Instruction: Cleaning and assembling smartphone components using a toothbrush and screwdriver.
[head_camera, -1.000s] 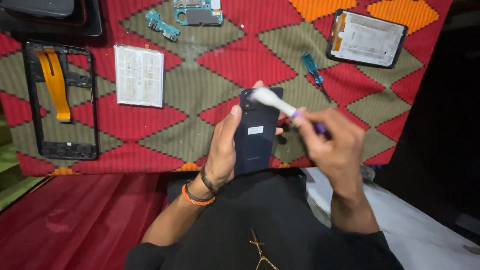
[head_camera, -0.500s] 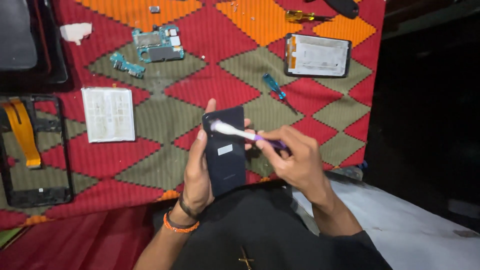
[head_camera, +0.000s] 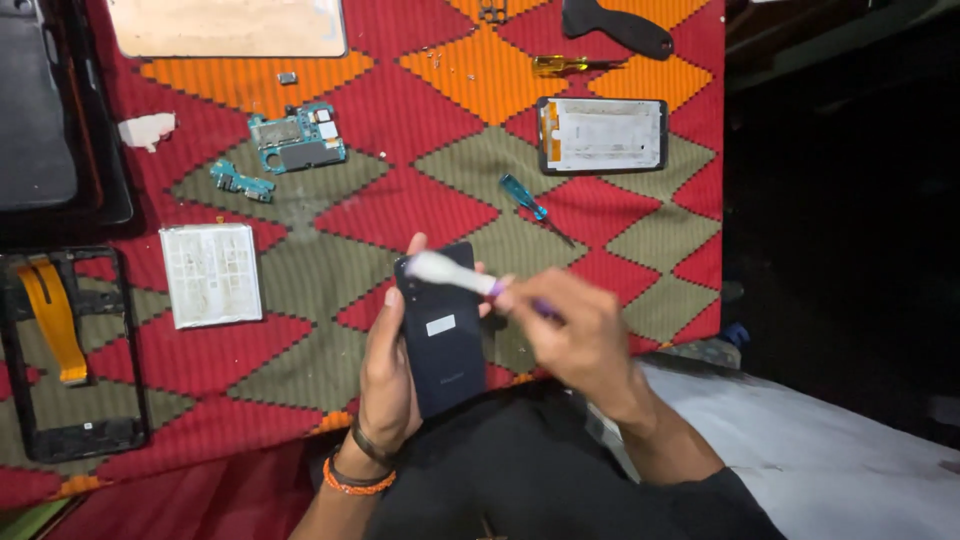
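The left hand (head_camera: 385, 375) grips a dark phone back cover (head_camera: 442, 328) from its left edge, thumb laid along that side and fingertips showing past the top and right edge; the cover is held upright above the person's lap, just in front of the near edge of the patterned cloth (head_camera: 420, 195); a small pale sticker sits near its middle. The right hand (head_camera: 575, 335) is closed around the purple handle of a brush (head_camera: 450, 273), pinching it between thumb and fingers; the white head of the brush lies across the top corner of the cover, touching it or very nearly so, blurred in the picture. An orange band and a dark one circle the left wrist.

On the cloth, well apart from the hands, lie other parts: a white flat battery (head_camera: 211, 274) to the left; a green circuit board (head_camera: 298, 137) and a smaller blue-green board (head_camera: 240, 182) above it; a blue-handled screwdriver (head_camera: 527, 199) just beyond the cover; a phone screen (head_camera: 602, 134) lying face down further up; a yellow-handled screwdriver (head_camera: 560, 65) and a black scraper (head_camera: 615, 25) near the far edge; a black phone frame (head_camera: 70, 350) with an orange ribbon cable at the far left.
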